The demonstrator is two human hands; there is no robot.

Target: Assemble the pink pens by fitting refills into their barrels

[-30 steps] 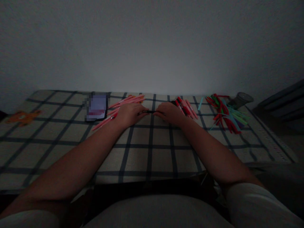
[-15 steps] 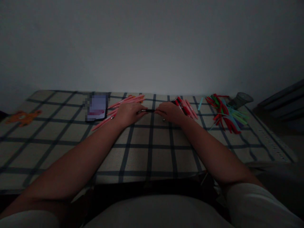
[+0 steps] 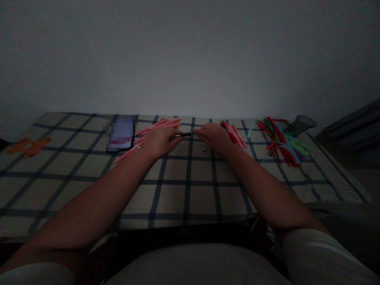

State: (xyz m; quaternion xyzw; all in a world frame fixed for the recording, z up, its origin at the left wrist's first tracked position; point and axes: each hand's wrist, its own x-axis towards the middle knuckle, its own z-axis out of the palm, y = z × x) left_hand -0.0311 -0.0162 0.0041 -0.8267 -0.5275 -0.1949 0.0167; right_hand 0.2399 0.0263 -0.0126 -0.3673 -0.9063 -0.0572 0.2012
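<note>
My left hand (image 3: 160, 141) is closed in a pinch on one end of a thin dark pen-like rod (image 3: 186, 134). Facing it, my right hand (image 3: 215, 136) has its fingers pinched at the rod's other end, which looks lighter. The rod spans the small gap between both hands, above the checked cloth. Pink sticks (image 3: 142, 131) lie behind and beside my left hand. More pink sticks (image 3: 238, 135) and a red item (image 3: 230, 132) lie just right of my right hand. A small shiny piece (image 3: 204, 150) rests on the cloth below my right hand.
A phone (image 3: 121, 133) lies left of my left hand, and an orange shape (image 3: 29, 147) at the far left. Red, green and blue fuzzy strips (image 3: 280, 140) and a tipped clear cup (image 3: 302, 124) are at the right. The checked cloth (image 3: 202, 198) meets a wall (image 3: 190, 59) behind.
The rod has tilted slightly, its right end higher. My right hand has lifted and shifted a little, and the fingertips are slightly farther apart. The small shiny piece shows more fully.
</note>
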